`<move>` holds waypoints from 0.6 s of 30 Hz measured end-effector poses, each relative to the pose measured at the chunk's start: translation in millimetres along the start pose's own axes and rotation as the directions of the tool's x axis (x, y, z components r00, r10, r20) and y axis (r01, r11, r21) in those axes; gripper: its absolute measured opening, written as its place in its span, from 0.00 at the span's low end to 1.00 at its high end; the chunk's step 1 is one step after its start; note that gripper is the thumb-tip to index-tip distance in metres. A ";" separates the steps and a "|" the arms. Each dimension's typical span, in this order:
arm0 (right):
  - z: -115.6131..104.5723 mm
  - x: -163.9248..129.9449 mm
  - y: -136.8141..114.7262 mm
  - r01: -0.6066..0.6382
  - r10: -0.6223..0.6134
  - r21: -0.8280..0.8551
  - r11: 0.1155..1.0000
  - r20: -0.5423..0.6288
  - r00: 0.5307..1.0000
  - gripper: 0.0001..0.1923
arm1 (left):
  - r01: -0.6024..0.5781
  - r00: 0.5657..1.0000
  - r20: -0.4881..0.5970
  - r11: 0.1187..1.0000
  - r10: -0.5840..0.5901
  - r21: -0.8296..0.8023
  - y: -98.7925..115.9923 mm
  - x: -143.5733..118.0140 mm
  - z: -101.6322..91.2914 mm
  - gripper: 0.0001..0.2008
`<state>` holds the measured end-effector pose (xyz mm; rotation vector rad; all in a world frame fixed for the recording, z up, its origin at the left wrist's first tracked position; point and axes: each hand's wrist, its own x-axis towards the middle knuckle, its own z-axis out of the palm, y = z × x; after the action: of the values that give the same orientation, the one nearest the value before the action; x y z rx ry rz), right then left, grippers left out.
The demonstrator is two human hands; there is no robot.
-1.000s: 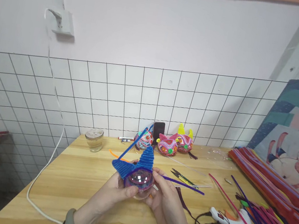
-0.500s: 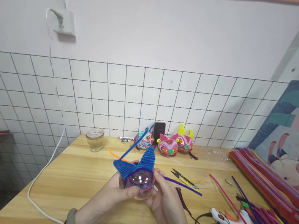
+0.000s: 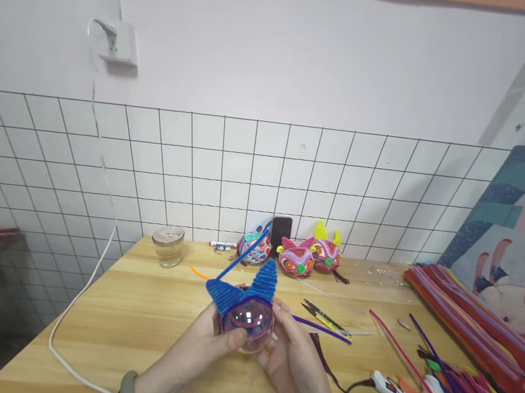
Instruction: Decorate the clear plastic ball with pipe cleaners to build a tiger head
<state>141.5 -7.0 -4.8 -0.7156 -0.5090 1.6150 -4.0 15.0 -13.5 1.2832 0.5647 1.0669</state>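
Note:
Both my hands hold a clear plastic ball (image 3: pixel 247 324) above the wooden table (image 3: pixel 132 329). Two blue pipe-cleaner ears (image 3: pixel 247 283) sit on top of the ball, and a purple pipe cleaner rings it. My left hand (image 3: pixel 206 342) cups the ball from the left, thumb on its front. My right hand (image 3: pixel 292 361) grips its right side, fingers at the purple pipe cleaner (image 3: pixel 320 329) that trails off to the right. A loose blue pipe-cleaner end (image 3: pixel 239 257) sticks up and back from the ears.
Three finished colourful figures (image 3: pixel 295 256) and a black phone (image 3: pixel 280 232) stand at the tiled wall. A glass jar (image 3: pixel 168 246) sits at the back left. Small scissors (image 3: pixel 318 313), a white glue gun (image 3: pixel 403 392) with black cable, and piles of pipe cleaners (image 3: pixel 477 329) lie on the right.
The hands and ball have barely moved; the view has shifted slightly, so everything sits a little further right in the picture. The grip is the same.

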 end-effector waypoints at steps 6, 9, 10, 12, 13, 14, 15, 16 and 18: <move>0.5 0.9 -1.4 -0.101 0.104 0.075 0.992 -0.045 0.994 0.12 | 0.007 1.000 0.010 1.000 -0.006 -0.025 3.9 -0.1 2.9 0.31; -0.9 1.1 0.0 -0.113 0.117 0.076 0.991 -0.055 0.992 0.13 | 0.020 1.000 0.010 0.999 -0.019 -0.030 5.3 0.2 4.8 0.33; -1.4 1.1 0.4 -0.111 0.115 0.076 0.991 -0.054 0.992 0.13 | 0.019 1.000 0.011 0.999 -0.019 -0.031 5.3 0.3 5.1 0.33; -2.1 1.0 1.0 -0.113 0.117 0.080 0.990 -0.050 0.992 0.13 | 0.014 1.000 0.013 0.999 -0.014 -0.029 4.6 0.6 5.2 0.33; -2.1 0.9 1.1 -0.116 0.120 0.084 0.990 -0.048 0.992 0.13 | 0.011 1.000 0.010 1.000 -0.011 -0.028 3.9 0.8 5.0 0.33; -1.9 0.7 1.1 -0.117 0.121 0.088 0.989 -0.050 0.991 0.13 | 0.011 1.000 0.007 1.000 -0.011 -0.027 3.1 1.0 4.7 0.33; -1.5 0.5 1.0 -0.117 0.122 0.089 0.989 -0.052 0.991 0.13 | 0.013 1.000 0.006 1.000 -0.013 -0.027 2.4 1.1 4.2 0.33; -1.0 0.3 0.9 -0.118 0.123 0.089 0.989 -0.056 0.991 0.13 | 0.017 1.000 0.006 1.000 -0.017 -0.026 1.6 1.2 3.8 0.33; 0.3 0.0 0.5 -0.116 0.122 0.090 0.989 -0.061 0.991 0.12 | 0.022 1.000 0.007 1.000 -0.022 -0.019 0.5 1.5 2.8 0.33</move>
<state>141.0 -7.1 -5.0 -0.7439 -0.3520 1.7077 -1.1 14.9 -12.1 1.2611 0.5604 1.0471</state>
